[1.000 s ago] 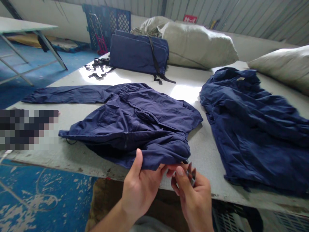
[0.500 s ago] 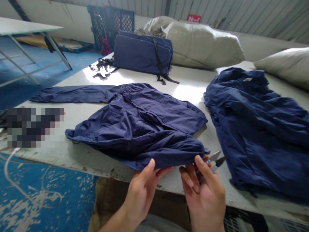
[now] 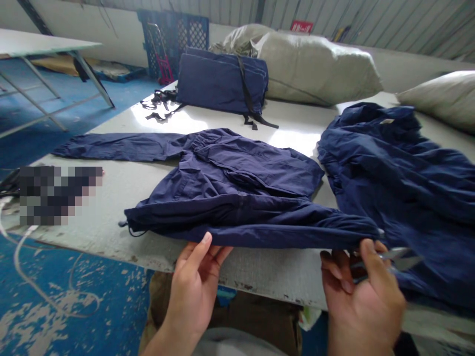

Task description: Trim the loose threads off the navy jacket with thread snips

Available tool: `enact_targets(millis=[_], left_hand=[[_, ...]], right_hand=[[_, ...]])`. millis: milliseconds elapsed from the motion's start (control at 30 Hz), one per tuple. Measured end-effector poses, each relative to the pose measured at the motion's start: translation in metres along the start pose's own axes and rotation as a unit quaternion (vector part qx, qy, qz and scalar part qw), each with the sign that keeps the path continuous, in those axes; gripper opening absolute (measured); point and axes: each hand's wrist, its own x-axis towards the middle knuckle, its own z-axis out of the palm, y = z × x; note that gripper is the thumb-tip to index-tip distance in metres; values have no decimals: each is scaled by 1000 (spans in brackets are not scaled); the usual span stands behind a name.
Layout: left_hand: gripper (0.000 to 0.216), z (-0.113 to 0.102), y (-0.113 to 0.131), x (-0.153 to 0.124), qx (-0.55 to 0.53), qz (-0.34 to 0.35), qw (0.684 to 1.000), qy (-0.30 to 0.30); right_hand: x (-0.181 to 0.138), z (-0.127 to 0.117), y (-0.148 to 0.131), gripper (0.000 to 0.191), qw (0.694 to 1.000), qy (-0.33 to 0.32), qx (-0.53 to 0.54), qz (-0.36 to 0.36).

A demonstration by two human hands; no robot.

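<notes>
A navy jacket lies spread on the table, one sleeve stretched out to the left. Its near edge is lifted and pulled straight between my two hands. My left hand pinches this edge between thumb and fingers, left of its middle. At the edge's right end, my right hand grips the cloth. Small thread snips also sit in that hand, blades pointing right and partly blurred. A dark drawcord hangs in a loop at the jacket's left corner.
Another navy garment lies crumpled on the right. A folded navy stack with black straps stands at the back, beside large pale sacks. A blurred-out patch and a white cable are at the left. The table has a worn front edge.
My hands have moved apart, the left one leftward and the right one rightward with the snips. The jacket's near edge is now drawn out longer and straighter.
</notes>
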Motion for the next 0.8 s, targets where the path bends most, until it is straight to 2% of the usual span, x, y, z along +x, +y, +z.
enact_targets(millis=[67, 233, 300, 400, 467, 567, 667, 800], left_hand=[[22, 0, -2, -2, -5, -4, 1000, -14], [22, 2, -5, -7, -11, -23, 999, -20], [19, 3, -7, -8, -6, -31, 999, -28], [17, 3, -10, -11, 2, -39, 998, -43], [17, 5, -12, -14, 11, -44, 997, -55], [18, 8, -14, -18, 31, -59, 993, -100], [25, 8, -18, -21, 74, -97, 976, -179], [30, 2, -28, -23, 155, -109, 950, -249]], right_hand=[[0, -4, 3, 43, 999, 15, -32, 0], [-12, -13, 16, 55, 991, 107, -76, 3], [-21, -15, 22, 57, 990, 114, -81, 6], [-38, -17, 35, 50, 995, 61, -70, 32], [-52, -19, 44, 38, 997, -16, -75, 28], [-72, -22, 58, 40, 987, -120, -103, 5], [-85, -24, 67, 36, 981, -137, -138, 11], [-86, -12, 62, 36, 980, -125, -133, 82]])
